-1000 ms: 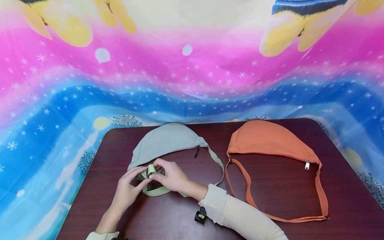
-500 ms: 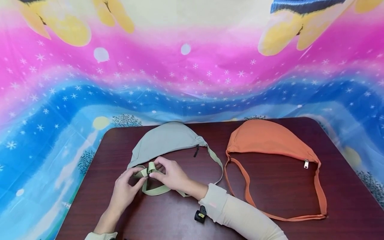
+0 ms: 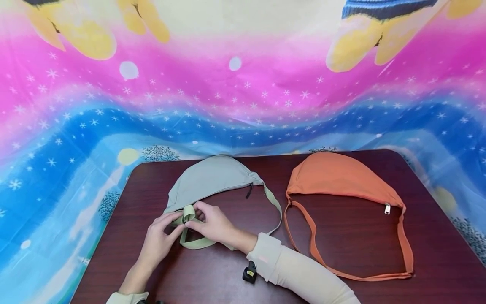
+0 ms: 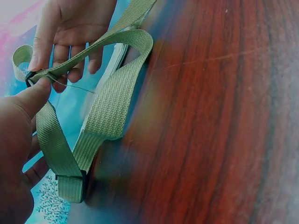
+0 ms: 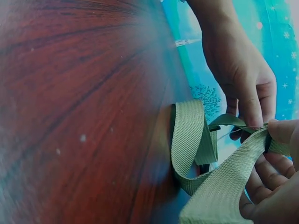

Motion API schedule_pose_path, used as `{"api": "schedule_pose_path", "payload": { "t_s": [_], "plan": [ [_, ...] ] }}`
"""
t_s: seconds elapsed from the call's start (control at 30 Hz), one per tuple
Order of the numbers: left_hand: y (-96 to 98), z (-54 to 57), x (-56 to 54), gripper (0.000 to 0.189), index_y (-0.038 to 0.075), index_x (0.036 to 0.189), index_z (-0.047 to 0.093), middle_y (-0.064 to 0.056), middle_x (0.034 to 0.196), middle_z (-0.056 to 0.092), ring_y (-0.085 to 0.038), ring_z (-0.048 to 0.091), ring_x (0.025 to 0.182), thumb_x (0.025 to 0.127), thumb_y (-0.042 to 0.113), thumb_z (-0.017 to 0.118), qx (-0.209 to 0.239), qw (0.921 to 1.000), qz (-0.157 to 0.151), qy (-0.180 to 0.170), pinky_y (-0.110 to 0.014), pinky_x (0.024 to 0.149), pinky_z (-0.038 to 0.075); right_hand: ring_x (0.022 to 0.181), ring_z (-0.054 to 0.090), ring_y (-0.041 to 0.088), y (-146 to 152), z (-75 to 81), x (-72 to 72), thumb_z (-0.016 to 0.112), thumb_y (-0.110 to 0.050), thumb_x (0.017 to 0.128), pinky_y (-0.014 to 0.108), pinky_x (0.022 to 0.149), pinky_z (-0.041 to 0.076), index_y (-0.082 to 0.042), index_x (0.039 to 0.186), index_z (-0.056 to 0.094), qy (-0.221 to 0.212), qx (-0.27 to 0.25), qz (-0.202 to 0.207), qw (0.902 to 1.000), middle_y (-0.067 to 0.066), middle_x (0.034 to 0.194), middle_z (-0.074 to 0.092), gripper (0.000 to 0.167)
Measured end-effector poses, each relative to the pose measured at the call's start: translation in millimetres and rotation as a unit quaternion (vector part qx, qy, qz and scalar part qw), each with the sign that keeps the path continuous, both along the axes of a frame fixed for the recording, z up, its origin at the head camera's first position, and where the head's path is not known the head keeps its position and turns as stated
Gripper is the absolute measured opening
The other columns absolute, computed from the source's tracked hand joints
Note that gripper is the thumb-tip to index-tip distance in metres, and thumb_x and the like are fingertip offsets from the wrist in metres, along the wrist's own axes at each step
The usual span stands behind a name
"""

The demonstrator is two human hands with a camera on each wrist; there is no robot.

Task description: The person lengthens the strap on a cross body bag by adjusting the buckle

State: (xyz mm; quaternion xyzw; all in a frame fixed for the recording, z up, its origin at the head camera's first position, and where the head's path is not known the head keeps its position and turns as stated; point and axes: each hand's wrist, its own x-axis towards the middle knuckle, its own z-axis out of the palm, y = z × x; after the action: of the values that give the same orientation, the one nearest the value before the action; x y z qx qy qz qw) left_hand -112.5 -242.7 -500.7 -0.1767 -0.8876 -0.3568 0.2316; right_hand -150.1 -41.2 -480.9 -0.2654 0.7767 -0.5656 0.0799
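Note:
A pale grey-green crescent bag [image 3: 212,179] lies on the table, its light green webbing strap [image 3: 199,243] in front of it. My left hand [image 3: 157,240] pinches the strap between thumb and fingers at the bag's left end. Close against it, my right hand [image 3: 216,223] pinches the same strap, where a small loop [image 3: 188,212] of webbing stands up. In the left wrist view a dark slider buckle [image 4: 29,77] sits between the two thumbs, partly covered. Lower on the strap is a second slider [image 4: 83,179]. A loose thread [image 4: 74,87] hangs by the pinched part.
To the right lies an orange crescent bag [image 3: 341,175] with its orange strap [image 3: 315,240] spread toward the front. Both rest on a dark red wooden table [image 3: 212,283]. A printed cloth [image 3: 243,93] hangs behind and along the sides.
My right hand has shifted slightly left, closer to the left hand. The small strap loop has moved a little left with it and looks fuller. Both bags lie where they were.

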Motion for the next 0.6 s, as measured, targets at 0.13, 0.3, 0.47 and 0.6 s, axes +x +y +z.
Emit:
{"api": "schedule_pose_path", "payload": {
  "t_s": [0.13, 0.3, 0.47, 0.6],
  "plan": [
    [-3.5, -1.5, 2.1, 0.054, 0.006, 0.122, 0.072, -0.006, 0.111, 0.074, -0.025, 0.066, 0.104, 0.072, -0.004, 0.089, 0.001, 1.0, 0.001, -0.003, -0.017, 0.093, 0.04, 0.074, 0.064, 0.004, -2, -2.4, 0.6, 0.077, -0.015, 0.092, 0.018, 0.068, 0.05, -0.013, 0.102, 0.065, 0.0, -0.008, 0.001, 1.0, -0.003, 0.088, 0.07, 0.015],
    [-11.9, -4.9, 7.1, 0.079, 0.003, 0.138, 0.06, -0.007, 0.11, 0.071, -0.02, 0.064, 0.099, 0.066, -0.004, 0.092, 0.001, 0.9999, 0.004, -0.01, -0.022, 0.087, 0.044, 0.073, 0.063, 0.003, -2, -3.9, 1.2, 0.077, -0.013, 0.093, 0.018, 0.065, 0.05, -0.012, 0.102, 0.065, -0.009, -0.016, 0.005, 0.9998, -0.004, 0.087, 0.07, 0.015],
    [-18.3, -7.9, 8.1, 0.06, 0.004, 0.12, 0.068, -0.005, 0.105, 0.069, -0.019, 0.064, 0.094, 0.066, -0.004, 0.092, 0.006, 1.0, 0.007, -0.003, -0.016, 0.087, 0.043, 0.071, 0.061, 0.002, -3, -4.1, 0.0, 0.076, -0.013, 0.093, 0.019, 0.065, 0.05, -0.01, 0.106, 0.066, -0.012, -0.027, -0.001, 0.9996, 0.0, 0.089, 0.069, 0.017],
    [-18.4, -8.6, 7.0, 0.045, 0.011, 0.108, 0.071, 0.001, 0.1, 0.068, -0.014, 0.064, 0.091, 0.07, -0.002, 0.091, 0.004, 0.9999, 0.01, 0.006, -0.017, 0.085, 0.044, 0.072, 0.063, 0.004, -4, -3.3, 0.8, 0.076, -0.015, 0.094, 0.019, 0.064, 0.051, -0.011, 0.108, 0.066, -0.025, -0.027, 0.006, 0.9993, 0.002, 0.09, 0.071, 0.017]
  ]
}}
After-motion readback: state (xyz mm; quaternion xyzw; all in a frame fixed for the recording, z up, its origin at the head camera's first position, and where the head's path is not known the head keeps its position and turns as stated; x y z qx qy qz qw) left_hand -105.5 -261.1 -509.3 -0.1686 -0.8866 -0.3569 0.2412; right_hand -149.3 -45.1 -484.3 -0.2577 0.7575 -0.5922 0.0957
